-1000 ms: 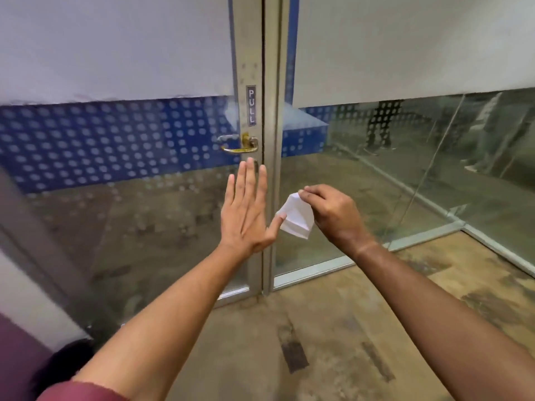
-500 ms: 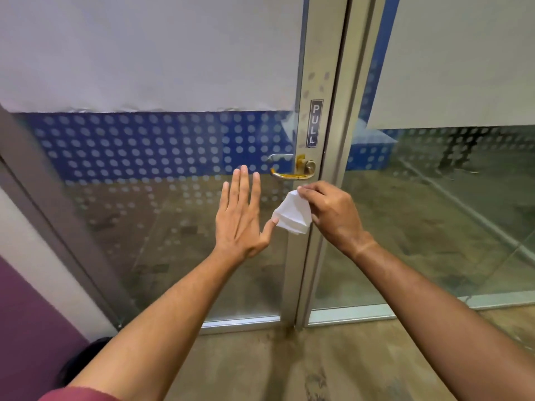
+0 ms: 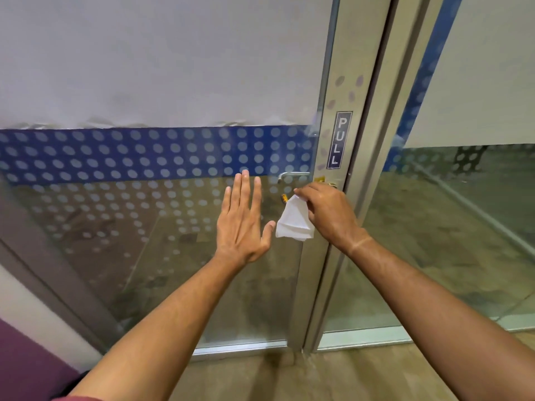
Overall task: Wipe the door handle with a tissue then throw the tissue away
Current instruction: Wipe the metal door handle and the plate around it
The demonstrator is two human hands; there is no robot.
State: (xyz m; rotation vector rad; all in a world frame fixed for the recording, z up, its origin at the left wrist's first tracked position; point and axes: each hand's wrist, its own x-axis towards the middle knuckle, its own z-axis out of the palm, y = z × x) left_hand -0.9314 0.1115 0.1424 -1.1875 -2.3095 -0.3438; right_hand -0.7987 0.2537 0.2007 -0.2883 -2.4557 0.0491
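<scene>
A gold door handle (image 3: 285,197) sits on the metal frame of a glass door (image 3: 327,227), under a "PULL" sign (image 3: 339,139). Most of the handle is hidden behind my right hand (image 3: 328,213); only its left tip and a bit of its base show. My right hand pinches a folded white tissue (image 3: 293,222) that hangs just below the handle. My left hand (image 3: 242,220) is flat with its fingers spread, held up in front of the glass left of the handle and holding nothing.
The door's glass carries a blue band of white dots (image 3: 144,154) and white frosting above. A second glass panel (image 3: 463,212) stands to the right. A purple wall edge (image 3: 26,363) is at the lower left. Brown floor (image 3: 333,377) lies below.
I have stepped closer to the door, so the handle looks bigger and lies further right in view. My right hand has carried the tissue up to the handle. The left hand stays spread.
</scene>
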